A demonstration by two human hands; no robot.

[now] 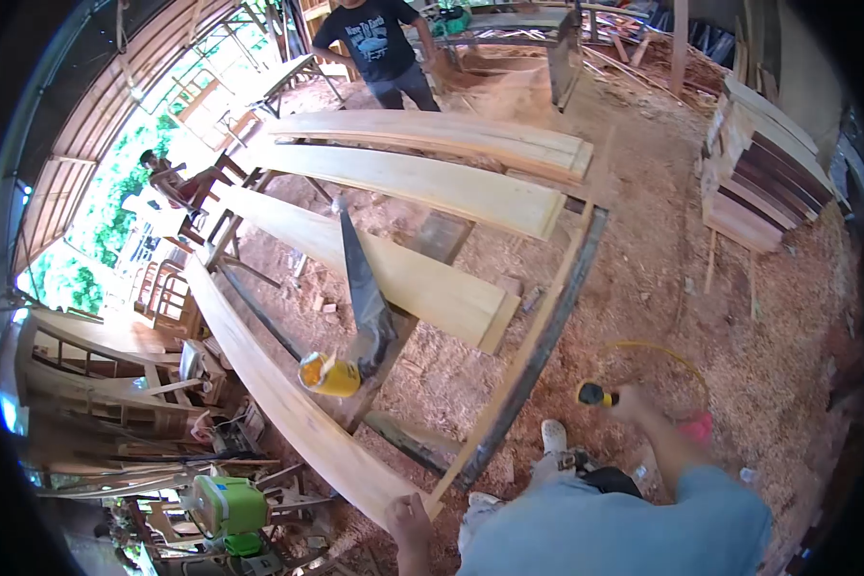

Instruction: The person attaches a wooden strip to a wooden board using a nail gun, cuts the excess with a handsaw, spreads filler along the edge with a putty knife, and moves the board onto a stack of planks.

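My left hand [409, 523] is at the near end of a long pale plank [288, 408], its fingers curled at the board's end. Held out to the right, above the floor, my right hand [630, 404] is closed around a small yellow-and-black tool [593, 394]; its exact kind is unclear. Several more pale boards lie across the dark-edged support frame [540, 350], among them a middle plank [422, 283]. A handsaw [357, 274] rests across that plank. Beside its dark handle end sits a yellow container [330, 374], tilted, with something orange inside.
Shavings cover the floor [643, 259], where a yellow cord-like line [667, 352] curves near my right hand. Stacked boards [763, 182] stand at right. A person in a dark shirt [370, 43] stands behind the planks; another person [168, 182] is farther left. A green box [230, 506] is at lower left.
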